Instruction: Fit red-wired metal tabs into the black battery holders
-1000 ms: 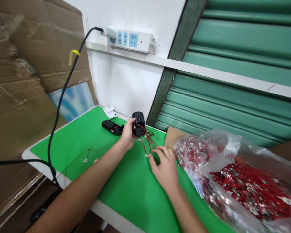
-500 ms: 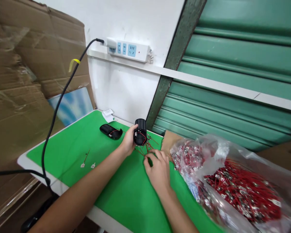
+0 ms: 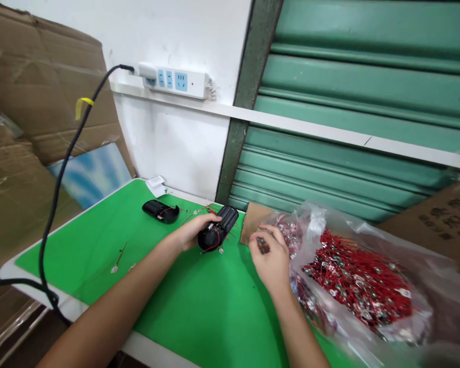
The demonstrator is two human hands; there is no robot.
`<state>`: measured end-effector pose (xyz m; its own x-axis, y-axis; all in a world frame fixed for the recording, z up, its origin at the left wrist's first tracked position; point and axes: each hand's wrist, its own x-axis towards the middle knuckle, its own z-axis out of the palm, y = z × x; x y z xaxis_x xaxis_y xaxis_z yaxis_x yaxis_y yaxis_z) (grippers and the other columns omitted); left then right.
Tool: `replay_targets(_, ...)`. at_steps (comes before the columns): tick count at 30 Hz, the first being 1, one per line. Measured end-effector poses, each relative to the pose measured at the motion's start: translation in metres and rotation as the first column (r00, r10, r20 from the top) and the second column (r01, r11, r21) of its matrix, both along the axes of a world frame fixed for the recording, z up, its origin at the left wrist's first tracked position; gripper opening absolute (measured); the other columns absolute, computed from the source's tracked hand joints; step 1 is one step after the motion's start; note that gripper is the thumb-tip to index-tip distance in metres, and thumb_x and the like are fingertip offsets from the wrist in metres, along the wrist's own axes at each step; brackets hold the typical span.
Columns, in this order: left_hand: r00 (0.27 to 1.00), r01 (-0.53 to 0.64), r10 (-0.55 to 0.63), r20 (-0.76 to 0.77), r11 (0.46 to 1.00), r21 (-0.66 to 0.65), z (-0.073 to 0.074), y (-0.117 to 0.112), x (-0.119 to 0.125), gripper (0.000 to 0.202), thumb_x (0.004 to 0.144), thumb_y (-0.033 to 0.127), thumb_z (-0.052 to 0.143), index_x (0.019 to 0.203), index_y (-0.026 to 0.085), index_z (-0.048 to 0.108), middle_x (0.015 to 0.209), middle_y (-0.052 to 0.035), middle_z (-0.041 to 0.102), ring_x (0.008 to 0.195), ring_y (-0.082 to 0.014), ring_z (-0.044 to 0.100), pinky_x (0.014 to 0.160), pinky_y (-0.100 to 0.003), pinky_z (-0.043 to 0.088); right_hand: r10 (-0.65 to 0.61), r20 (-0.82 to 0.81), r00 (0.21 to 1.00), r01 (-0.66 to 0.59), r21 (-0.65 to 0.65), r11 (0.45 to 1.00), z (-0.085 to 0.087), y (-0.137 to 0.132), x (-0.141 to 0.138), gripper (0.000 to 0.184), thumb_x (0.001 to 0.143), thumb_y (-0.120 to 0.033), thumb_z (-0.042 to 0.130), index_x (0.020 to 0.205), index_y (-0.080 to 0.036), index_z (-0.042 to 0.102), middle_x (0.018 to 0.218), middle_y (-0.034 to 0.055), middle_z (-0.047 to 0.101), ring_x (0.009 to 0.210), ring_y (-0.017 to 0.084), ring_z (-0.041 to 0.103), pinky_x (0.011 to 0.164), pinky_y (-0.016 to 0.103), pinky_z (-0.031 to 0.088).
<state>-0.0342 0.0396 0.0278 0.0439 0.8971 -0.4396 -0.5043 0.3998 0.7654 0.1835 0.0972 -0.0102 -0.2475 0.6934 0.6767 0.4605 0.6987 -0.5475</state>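
Note:
My left hand (image 3: 193, 230) grips a black plastic casing (image 3: 211, 238), its thumb on the upper side. The casing is tilted, with a ribbed compartment at one end and a thin red wire in its rounded end. My right hand (image 3: 270, 255) is apart from it, over the edge of a cardboard piece (image 3: 250, 223) beside the plastic bag. Its fingers are curled with thumb and forefinger close together; what they hold, if anything, I cannot make out. Several loose red wires with small metal ends lie around the casing. A similar black casing (image 3: 160, 211) rests on the green mat to the left.
A clear plastic bag (image 3: 318, 225) full of red wires with metal ends (image 3: 362, 286) fills the right side. The green mat (image 3: 199, 317) covers the table. A black cable (image 3: 67, 153) hangs at left from a power strip (image 3: 193, 84). Cardboard (image 3: 61, 97) stands at left.
My right hand has left the wires below the casing and moved right, toward the bag. My left hand has turned the casing so its ribbed end points up and right. The view has shifted.

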Motion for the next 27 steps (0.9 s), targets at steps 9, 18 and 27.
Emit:
replay_targets(9, 0.999, -0.028, 0.026, 0.038, 0.999, 0.044, 0.001, 0.001, 0.0, 0.032, 0.09, 0.03, 0.058, 0.1, 0.006, 0.076, 0.081, -0.0136, 0.077, 0.063, -0.0156, 0.068, 0.058, -0.021, 0.051, 0.029, -0.106, 0.994, -0.036, -0.067, 0.997, 0.01, -0.005, -0.003, 0.018, 0.088, -0.033, 0.062, 0.078, -0.022, 0.072, 0.103, 0.011, 0.07, 0.091, 0.025, 0.068, 0.079, 0.039, 0.055)
replay_targets(18, 0.979, 0.045, -0.07, 0.19, 0.99, 0.135, 0.001, -0.002, 0.022, 0.052, 0.095, 0.043, 0.046, 0.12, 0.005, 0.071, 0.084, -0.0145, 0.077, 0.059, -0.0165, 0.066, 0.057, -0.024, 0.051, 0.012, -0.501, 0.866, -0.327, -0.546, 0.771, 0.009, -0.013, -0.02, 0.044, 0.073, -0.058, 0.081, 0.091, -0.019, 0.072, 0.077, 0.0063, 0.072, 0.063, 0.019, 0.064, 0.047, 0.027, 0.049)
replay_targets(27, 0.97, 0.109, -0.13, 0.208, 0.988, 0.11, 0.006, -0.005, 0.033, 0.051, 0.094, 0.041, 0.045, 0.118, 0.004, 0.072, 0.083, -0.0144, 0.076, 0.057, -0.0142, 0.063, 0.057, -0.022, 0.047, -0.114, -0.524, 0.844, -0.283, -0.617, 0.734, 0.022, -0.015, -0.018, 0.045, 0.06, -0.056, 0.087, 0.08, -0.018, 0.076, 0.073, 0.0081, 0.074, 0.057, 0.018, 0.062, 0.042, 0.026, 0.047)
